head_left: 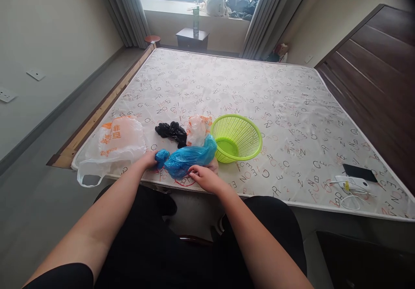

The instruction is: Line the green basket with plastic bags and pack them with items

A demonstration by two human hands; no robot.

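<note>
A blue plastic bag [189,159] lies stretched sideways near the mattress's front edge. At its bunched left end, my left hand [149,160] is closed on the plastic, its fingers partly hidden. My right hand [205,178] pinches the bag's lower edge between thumb and fingers. Behind it are a crumpled black plastic bag [171,131] and a white bag with orange print [197,129]. A green plastic basket [238,137] stands tilted just right of the blue bag. Left of my left hand, a larger white bag with orange lettering [125,137] lies flattened.
All this rests on a letter-patterned mattress [207,81]. At its right side lie a black phone [359,173] and a white power strip [353,185] with a cable. Beyond the mattress, a bottle [196,20] stands on a nightstand [192,35] below the window.
</note>
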